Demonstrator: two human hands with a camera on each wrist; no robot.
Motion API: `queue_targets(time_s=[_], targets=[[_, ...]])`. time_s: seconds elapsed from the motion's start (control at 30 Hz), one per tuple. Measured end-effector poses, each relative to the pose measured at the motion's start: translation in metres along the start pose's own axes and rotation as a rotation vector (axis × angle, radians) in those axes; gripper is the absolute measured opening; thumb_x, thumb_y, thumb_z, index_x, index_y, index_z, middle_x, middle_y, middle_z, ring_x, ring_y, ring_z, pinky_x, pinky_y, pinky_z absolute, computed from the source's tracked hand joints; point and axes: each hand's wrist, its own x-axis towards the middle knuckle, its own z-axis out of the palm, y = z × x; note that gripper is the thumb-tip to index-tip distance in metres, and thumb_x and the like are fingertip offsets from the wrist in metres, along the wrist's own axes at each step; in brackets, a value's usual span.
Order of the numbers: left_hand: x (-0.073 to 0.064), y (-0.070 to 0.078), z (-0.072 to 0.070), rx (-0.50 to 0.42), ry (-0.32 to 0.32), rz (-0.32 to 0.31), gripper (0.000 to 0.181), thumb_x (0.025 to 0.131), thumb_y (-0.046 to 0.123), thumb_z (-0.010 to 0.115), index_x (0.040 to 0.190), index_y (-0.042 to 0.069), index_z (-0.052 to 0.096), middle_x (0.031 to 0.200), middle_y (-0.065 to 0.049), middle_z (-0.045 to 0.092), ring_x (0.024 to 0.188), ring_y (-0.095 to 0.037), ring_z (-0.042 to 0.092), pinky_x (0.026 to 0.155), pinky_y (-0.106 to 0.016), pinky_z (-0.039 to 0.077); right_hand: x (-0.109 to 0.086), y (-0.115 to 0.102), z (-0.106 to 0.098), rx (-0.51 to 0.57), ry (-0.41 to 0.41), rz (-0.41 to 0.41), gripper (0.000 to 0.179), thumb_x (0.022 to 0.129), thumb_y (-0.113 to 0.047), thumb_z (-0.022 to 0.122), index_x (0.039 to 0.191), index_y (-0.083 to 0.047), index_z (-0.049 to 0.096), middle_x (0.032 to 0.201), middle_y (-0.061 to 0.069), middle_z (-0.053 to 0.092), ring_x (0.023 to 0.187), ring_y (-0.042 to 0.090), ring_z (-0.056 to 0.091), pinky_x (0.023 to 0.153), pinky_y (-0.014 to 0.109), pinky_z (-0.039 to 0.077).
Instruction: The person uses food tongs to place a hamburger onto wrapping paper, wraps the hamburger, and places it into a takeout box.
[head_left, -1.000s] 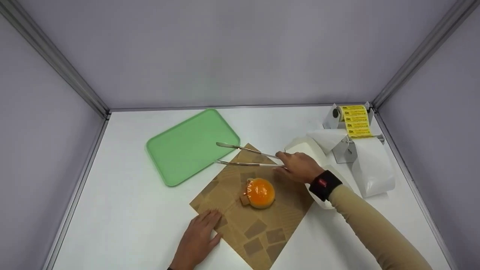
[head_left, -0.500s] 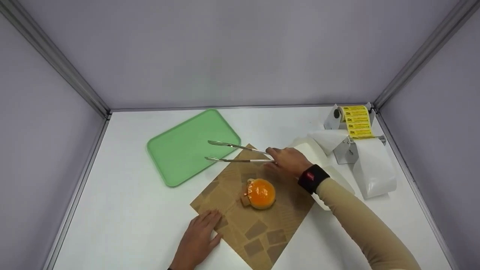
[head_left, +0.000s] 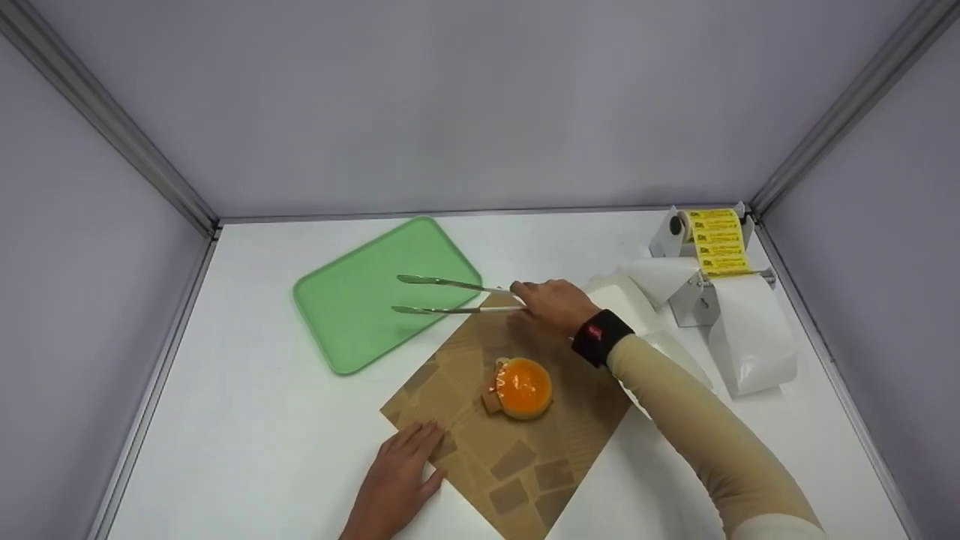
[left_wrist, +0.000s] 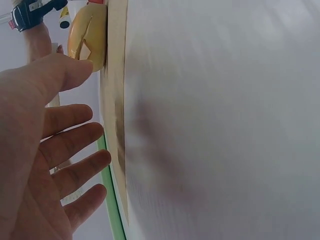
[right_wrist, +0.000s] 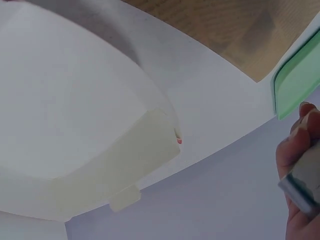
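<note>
My right hand point(head_left: 555, 306) grips metal tongs point(head_left: 439, 281) near their hinge end; the two arms stand apart with nothing between them. The tips hang over a green tray point(head_left: 360, 300). My left hand point(head_left: 397, 480) lies with fingers straight, fingertips on the left edge of a brown printed paper sheet point(head_left: 450, 375). On the sheet sits a shiny orange-topped bun point(head_left: 524, 388), with a small brown piece sticking out at its left side. The left wrist view shows the bun point(left_wrist: 92, 35) just beyond my thumb. In the right wrist view, only part of the tongs shows.
Behind my right forearm stands an open white box point(head_left: 615, 296), partly hidden by the arm. At the back right a dispenser holds a roll of yellow labels point(head_left: 716, 240), its white backing strip point(head_left: 754, 330) hanging forward. Grey walls surround the white table point(head_left: 225, 420).
My right hand has carried the tongs leftward and slightly away from me, bringing their tips farther over the green tray. The left hand, bun and paper stay in place.
</note>
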Motion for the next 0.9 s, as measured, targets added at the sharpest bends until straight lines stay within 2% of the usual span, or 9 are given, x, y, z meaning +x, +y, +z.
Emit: queue_targets(time_s=[0.3,0.53,0.67,0.9], targets=[[-0.001,0.001,-0.002,0.016,-0.006,-0.020,0.057,0.091,0.034,0.073,0.142,0.011,0.059,0.145,-0.005,0.061,0.137,-0.026,0.052,0.112,-0.049,0.043,0.030,-0.007,0.003,-0.018,-0.040,0.002,0.031,0.102,-0.030,0.062,0.125,-0.009,0.059,0.100,0.010,0.076,0.074,0.026,0.071,0.076,0.041,0.061],[0.000,0.002,-0.002,0.014,-0.015,-0.025,0.056,0.092,0.034,0.073,0.141,0.010,0.059,0.146,-0.005,0.060,0.138,-0.027,0.052,0.112,-0.049,0.044,0.046,-0.008,0.009,-0.013,-0.068,0.021,0.030,0.102,-0.025,0.061,0.128,-0.010,0.059,0.106,0.011,0.077,0.081,0.029,0.072,0.081,0.043,0.061],[0.000,0.002,-0.002,0.016,-0.017,-0.026,0.057,0.091,0.033,0.074,0.140,0.010,0.060,0.145,-0.005,0.060,0.137,-0.027,0.053,0.111,-0.049,0.044,0.052,-0.006,0.009,-0.018,-0.047,0.016,0.031,0.101,-0.028,0.062,0.125,-0.009,0.060,0.103,0.010,0.077,0.080,0.028,0.072,0.080,0.042,0.061],[0.002,0.002,-0.001,0.009,-0.061,-0.049,0.059,0.090,0.034,0.075,0.142,0.010,0.058,0.147,-0.006,0.059,0.137,-0.027,0.052,0.111,-0.050,0.044,0.058,-0.002,0.013,-0.018,-0.005,0.004,0.033,0.099,-0.035,0.064,0.121,-0.010,0.061,0.101,0.010,0.077,0.080,0.029,0.073,0.078,0.044,0.061]])
